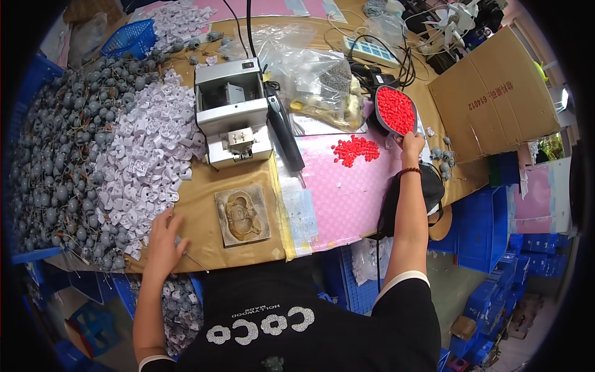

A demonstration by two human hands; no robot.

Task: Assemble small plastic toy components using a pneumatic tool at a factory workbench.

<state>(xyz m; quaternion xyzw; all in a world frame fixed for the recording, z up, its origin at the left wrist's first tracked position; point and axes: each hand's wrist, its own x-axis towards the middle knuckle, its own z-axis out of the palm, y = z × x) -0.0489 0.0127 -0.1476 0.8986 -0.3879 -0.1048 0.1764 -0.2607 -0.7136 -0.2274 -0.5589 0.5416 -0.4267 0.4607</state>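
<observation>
Red plastic caps filled a dark oval tray (395, 110) at the far right of the workbench, and the worker's right hand (411, 146) had closed its fingers on the tray's near rim, tipping it toward the pink mat (347, 192). A loose heap of the same red caps (355, 149) already lay on that mat, just left of the hand. The left hand (162, 239) rested open and flat on the brown paper at the bench's near edge, holding nothing, beside the spill of pale lilac fittings (149, 155) and the grey wired parts (59, 149) beyond them. A small grey press (232, 111) stood well apart at centre. Judged from the scene, a clean pour would call for a slow tilt with the tray's lip kept low over the mat, so the caps join the heap instead of bouncing toward the cardboard box (493, 93).
</observation>
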